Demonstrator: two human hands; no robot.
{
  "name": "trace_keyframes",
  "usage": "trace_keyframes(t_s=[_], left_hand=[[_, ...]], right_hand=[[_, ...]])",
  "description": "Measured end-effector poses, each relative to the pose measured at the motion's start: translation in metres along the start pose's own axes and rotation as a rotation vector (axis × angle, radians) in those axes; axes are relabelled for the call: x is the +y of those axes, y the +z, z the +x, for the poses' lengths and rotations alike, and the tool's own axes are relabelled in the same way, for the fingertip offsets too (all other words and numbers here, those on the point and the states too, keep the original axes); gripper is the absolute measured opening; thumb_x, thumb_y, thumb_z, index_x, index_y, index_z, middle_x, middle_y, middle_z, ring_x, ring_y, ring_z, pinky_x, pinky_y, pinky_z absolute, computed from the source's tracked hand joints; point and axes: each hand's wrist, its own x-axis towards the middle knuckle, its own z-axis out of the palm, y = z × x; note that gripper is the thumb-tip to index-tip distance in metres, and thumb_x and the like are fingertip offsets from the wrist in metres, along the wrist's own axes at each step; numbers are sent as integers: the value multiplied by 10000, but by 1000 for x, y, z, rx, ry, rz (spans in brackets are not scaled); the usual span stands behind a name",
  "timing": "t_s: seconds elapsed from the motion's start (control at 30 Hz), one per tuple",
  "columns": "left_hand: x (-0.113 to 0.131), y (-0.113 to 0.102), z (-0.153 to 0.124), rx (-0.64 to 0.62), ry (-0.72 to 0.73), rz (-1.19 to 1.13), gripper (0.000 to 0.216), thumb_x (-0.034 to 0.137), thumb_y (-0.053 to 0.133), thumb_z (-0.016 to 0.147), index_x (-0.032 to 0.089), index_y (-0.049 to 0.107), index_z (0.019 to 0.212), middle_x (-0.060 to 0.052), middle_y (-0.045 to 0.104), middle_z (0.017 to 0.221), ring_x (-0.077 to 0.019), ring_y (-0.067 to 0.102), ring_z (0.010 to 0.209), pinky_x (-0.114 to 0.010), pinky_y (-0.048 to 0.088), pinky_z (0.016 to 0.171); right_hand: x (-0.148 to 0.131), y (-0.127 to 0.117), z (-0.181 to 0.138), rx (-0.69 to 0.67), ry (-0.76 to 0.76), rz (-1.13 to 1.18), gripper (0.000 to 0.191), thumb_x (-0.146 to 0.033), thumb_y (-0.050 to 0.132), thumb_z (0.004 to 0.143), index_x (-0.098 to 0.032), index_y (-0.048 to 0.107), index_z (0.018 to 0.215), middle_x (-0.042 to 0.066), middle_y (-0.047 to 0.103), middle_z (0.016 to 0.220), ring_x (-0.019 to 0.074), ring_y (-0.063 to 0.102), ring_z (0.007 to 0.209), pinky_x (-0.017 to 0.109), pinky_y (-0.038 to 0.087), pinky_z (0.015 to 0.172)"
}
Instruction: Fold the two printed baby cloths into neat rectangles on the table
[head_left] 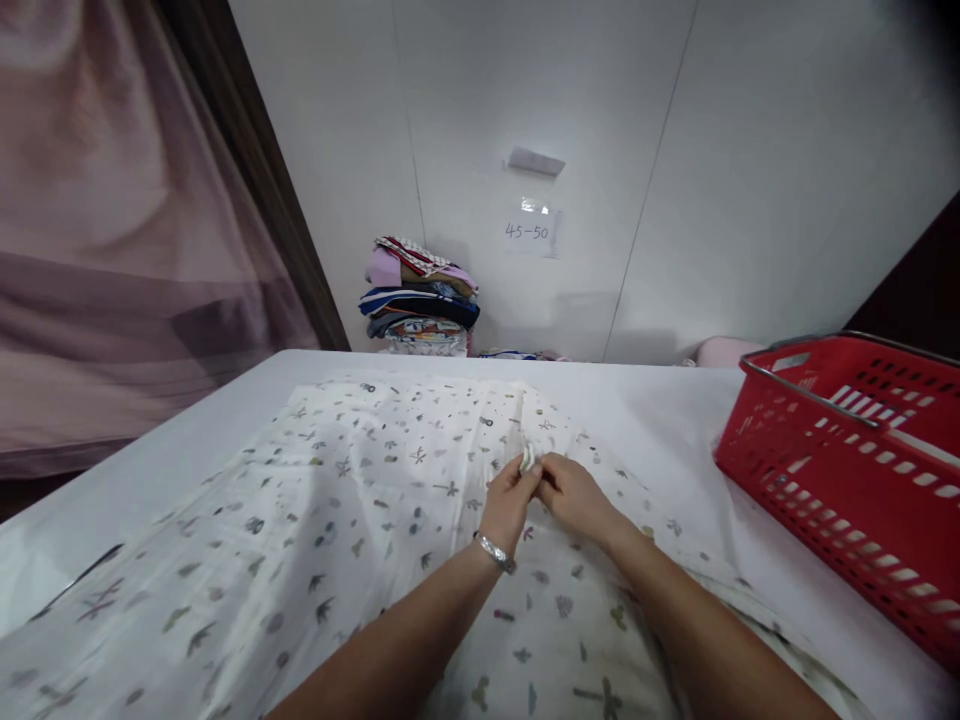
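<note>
Cloth (405, 520), white with small printed shapes, lies spread beneath my two hands. My left hand (507, 508) and right hand (576, 495) meet fingertip to fingertip, each grip closed to a pinch on a small white piece (529, 457); whether it is a fold or a separate fastening, I cannot tell. The fabric looks light, thin and soft, likely to wrinkle, so an edge or seam seems the surest hold. It covers much of the white desk (645, 400), with a red basket (825, 470) at the right and folded clothes (421, 300) beyond the far edge.
</note>
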Motion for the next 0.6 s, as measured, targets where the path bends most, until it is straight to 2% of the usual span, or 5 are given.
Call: trace_keyframes(t_s=[0.07,0.13,0.27,0.5,0.6], left_hand=[[-1,-1,3,6,34,64,295,318,648,664,159,649,913,-14,646,778,-149,575,772,-238,447,727],[0,-2,6,87,27,131,234,329,604,695,164,646,855,5,620,686,-129,554,669,-225,433,653],[8,3,9,166,28,245,182,322,514,745,176,604,682,17,548,561,-121,498,569,-219,397,571],[21,24,13,107,142,411,208,297,486,781,185,661,782,-33,651,724,-191,576,763,-279,436,741],[20,34,14,125,145,361,236,303,550,759,182,671,921,-67,671,969,-233,559,993,-328,380,924]], right_hand=[[-4,1,-2,4,-23,-46,50,-192,436,799,-194,472,765,9,534,794,132,478,707,241,315,614],[-8,3,-3,18,-31,-111,22,-220,460,793,-199,463,798,14,530,820,142,479,731,244,312,606],[-13,6,-5,73,-68,-238,88,-254,500,771,-204,451,825,28,521,849,169,470,772,267,329,637],[-4,10,-2,228,-56,-413,181,-159,467,731,-182,469,910,71,528,863,211,462,798,307,343,673],[2,8,-1,309,-50,-456,153,-148,437,739,-177,477,884,75,534,818,202,468,740,296,336,634]])
